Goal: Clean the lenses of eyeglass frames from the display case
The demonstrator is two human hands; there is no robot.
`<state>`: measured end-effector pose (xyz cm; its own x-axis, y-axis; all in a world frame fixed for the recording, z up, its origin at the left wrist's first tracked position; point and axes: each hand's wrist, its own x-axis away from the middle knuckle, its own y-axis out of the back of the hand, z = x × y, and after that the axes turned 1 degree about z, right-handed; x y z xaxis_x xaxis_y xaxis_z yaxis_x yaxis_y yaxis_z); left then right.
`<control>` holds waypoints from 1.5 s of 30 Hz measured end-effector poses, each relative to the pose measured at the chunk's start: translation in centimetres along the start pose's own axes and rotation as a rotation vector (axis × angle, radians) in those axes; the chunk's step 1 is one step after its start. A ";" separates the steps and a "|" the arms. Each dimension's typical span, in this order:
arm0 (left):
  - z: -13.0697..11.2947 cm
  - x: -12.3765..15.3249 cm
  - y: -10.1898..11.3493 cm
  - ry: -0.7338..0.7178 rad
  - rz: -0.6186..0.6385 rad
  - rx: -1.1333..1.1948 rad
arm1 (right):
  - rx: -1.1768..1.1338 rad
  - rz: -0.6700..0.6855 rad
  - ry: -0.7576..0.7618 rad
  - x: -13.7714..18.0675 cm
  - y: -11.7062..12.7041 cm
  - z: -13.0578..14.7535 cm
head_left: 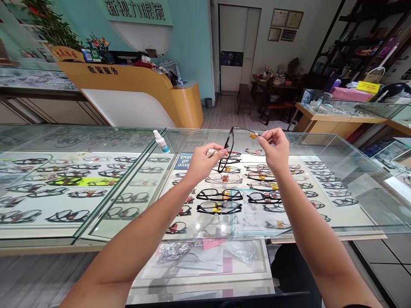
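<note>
A pair of dark-framed eyeglasses [228,147] is held up above the glass counter, between both hands. My left hand [205,159] is closed at the front of the frame, with a small whitish thing [211,152] showing among its fingers, too little of it to name. At the far end of one temple arm, my right hand [274,147] pinches the tip. A small orange-yellow tag [253,135] hangs from that arm, close to my right fingertips. Beneath the hands, rows of eyeglasses [219,195] with coloured tags lie in the display case.
A white spray bottle [161,142] stands on the glass counter [189,136] left of my hands. An open drawer [150,282] below holds plastic bags and papers. Beyond the counter are a wooden cashier desk [189,102], a dark bench [244,96] and another display case [321,112].
</note>
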<state>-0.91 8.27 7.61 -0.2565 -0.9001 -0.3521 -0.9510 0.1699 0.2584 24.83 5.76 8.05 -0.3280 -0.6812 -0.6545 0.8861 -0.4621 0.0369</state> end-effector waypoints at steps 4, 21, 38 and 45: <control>0.0 0.1 -0.1 0.012 -0.001 0.028 | 0.181 -0.168 0.130 0.6 -0.1 0.8; -1.0 0.6 -0.5 0.030 0.075 0.034 | 0.506 0.166 0.383 3.3 -2.5 0.8; -0.5 -0.1 -0.4 0.018 -0.117 0.219 | 0.660 0.275 0.335 3.5 -2.4 0.0; -0.6 -0.3 -0.3 0.070 -0.173 0.336 | 0.668 0.369 0.260 3.8 -2.5 0.1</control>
<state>-0.41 8.25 8.16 -0.0856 -0.9502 -0.2997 -0.9858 0.1244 -0.1129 21.33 4.30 5.58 0.1069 -0.7402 -0.6638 0.5123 -0.5312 0.6748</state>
